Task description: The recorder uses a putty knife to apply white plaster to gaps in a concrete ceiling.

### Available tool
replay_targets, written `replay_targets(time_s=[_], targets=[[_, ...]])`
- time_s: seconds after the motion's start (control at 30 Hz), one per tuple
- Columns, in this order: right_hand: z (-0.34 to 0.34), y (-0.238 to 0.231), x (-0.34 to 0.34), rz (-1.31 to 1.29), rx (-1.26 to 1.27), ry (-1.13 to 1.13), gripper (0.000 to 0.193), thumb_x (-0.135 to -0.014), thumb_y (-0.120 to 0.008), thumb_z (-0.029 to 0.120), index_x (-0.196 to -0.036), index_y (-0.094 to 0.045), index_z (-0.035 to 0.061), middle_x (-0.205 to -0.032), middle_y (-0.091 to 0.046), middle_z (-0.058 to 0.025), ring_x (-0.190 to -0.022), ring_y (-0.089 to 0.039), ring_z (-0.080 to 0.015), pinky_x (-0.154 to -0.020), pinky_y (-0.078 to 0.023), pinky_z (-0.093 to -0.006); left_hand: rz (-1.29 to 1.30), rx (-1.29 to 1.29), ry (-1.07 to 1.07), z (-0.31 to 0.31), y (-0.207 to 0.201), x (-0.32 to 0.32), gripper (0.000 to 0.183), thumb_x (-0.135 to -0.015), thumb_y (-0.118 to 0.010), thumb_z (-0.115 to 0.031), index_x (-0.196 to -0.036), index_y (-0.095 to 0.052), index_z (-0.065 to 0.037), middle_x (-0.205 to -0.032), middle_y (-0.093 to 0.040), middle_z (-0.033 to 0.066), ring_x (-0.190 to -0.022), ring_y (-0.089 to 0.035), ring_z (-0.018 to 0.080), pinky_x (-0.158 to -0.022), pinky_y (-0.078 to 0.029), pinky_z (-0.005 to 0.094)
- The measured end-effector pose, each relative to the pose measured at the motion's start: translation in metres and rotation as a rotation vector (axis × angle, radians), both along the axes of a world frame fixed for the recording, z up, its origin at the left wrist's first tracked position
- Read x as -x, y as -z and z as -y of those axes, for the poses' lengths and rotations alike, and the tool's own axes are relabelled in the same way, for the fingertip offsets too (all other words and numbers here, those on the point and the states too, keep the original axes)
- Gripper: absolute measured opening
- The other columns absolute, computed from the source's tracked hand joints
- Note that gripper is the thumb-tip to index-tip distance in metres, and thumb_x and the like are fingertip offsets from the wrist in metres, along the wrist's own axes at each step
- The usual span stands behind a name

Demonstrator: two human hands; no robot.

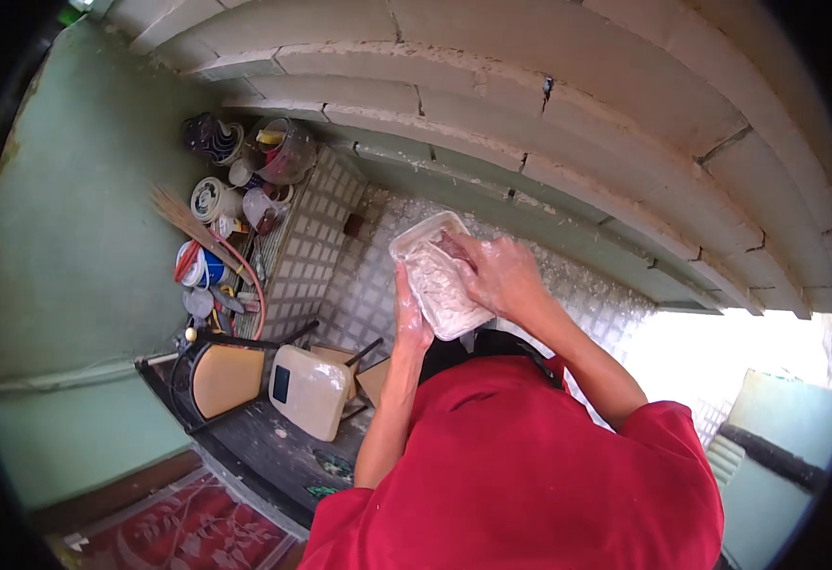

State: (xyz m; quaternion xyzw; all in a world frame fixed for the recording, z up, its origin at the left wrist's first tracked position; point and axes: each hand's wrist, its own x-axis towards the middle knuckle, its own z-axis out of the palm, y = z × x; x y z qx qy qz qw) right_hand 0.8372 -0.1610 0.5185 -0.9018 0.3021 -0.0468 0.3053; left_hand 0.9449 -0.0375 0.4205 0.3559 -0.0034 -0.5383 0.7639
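White rectangular plastic tub (461, 328) hanging before the torso, left hand (413, 318) clasping its left side, right hand (503, 275) bending half-curled fingers into pale wet paste (435, 280), their hold being hidden, round white bucket (213, 200) showing illegible dark print

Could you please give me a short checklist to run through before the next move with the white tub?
1. Left grip supporting the white tub: ok, it is against the tub's left side.
2. Right grip at the paste: ok, its fingers reach inside the tub.
3. Both grips clean: not ok, pale smears show on them.
4. Paste smooth throughout: not ok, its surface looks uneven.
5. Tub's underside well supported: cannot tell, it is hidden.
6. Padded chair clear of the tub: ok, it stands apart to the left.
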Motion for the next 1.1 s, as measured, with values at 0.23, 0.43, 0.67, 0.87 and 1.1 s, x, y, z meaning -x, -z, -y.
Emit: replay_targets(time_s=[0.23,0.43,0.67,0.87,1.1], targets=[[0.011,0.017,-0.015,0.182,-0.081,0.058,0.037,-0.093,-0.051,0.026,-0.115,-0.064,0.0004,-0.101,-0.067,-0.0244,-0.094,-0.059,-0.0449,-0.090,-0.043,-0.0522,-0.193,0.160,0.226,0.029,0.014,-0.039,0.081,-0.095,-0.046,-0.067,-0.150,-0.038,-0.008,-0.147,-0.049,0.0144,-0.131,-0.052,0.0317,-0.111,-0.043,0.0483],[-0.001,0.010,-0.044,0.201,-0.012,0.196,0.033,-0.094,-0.050,0.026,-0.109,-0.063,-0.0009,-0.098,-0.065,-0.0258,-0.093,-0.058,-0.0452,-0.088,-0.041,-0.0506,-0.371,0.324,0.383,0.037,0.011,-0.090,0.080,-0.095,-0.051,-0.064,-0.150,-0.037,-0.008,-0.148,-0.049,0.0152,-0.131,-0.052,0.0316,-0.112,-0.042,0.0511],[-0.021,-0.006,-0.090,0.310,0.145,0.251,0.032,-0.095,-0.051,0.026,-0.105,-0.064,-0.0022,-0.096,-0.066,-0.0248,-0.094,-0.057,-0.0455,-0.087,-0.042,-0.0509,-0.401,0.307,0.516,0.045,0.020,-0.133,0.084,-0.091,-0.056,-0.066,-0.149,-0.039,-0.008,-0.145,-0.052,0.0141,-0.130,-0.054,0.0317,-0.112,-0.042,0.0514],[-0.019,-0.024,-0.100,0.167,0.027,0.363,0.033,-0.094,-0.052,0.024,-0.111,-0.064,-0.0017,-0.102,-0.067,-0.0228,-0.096,-0.059,-0.0424,-0.086,-0.043,-0.0483,-0.402,0.250,0.567,0.058,0.001,-0.142,0.090,-0.088,-0.054,-0.073,-0.150,-0.038,-0.010,-0.146,-0.050,0.0147,-0.129,-0.054,0.0320,-0.111,-0.044,0.0499],[-0.020,-0.033,-0.079,0.205,0.191,0.602,0.025,-0.091,-0.054,0.016,-0.105,-0.063,-0.0026,-0.091,-0.066,-0.0249,-0.085,-0.061,-0.0452,-0.077,-0.046,-0.0515,-0.374,0.252,0.699,0.087,-0.018,-0.130,0.092,-0.088,-0.052,-0.074,-0.150,-0.037,-0.007,-0.142,-0.053,0.0157,-0.127,-0.056,0.0318,-0.108,-0.047,0.0507]])
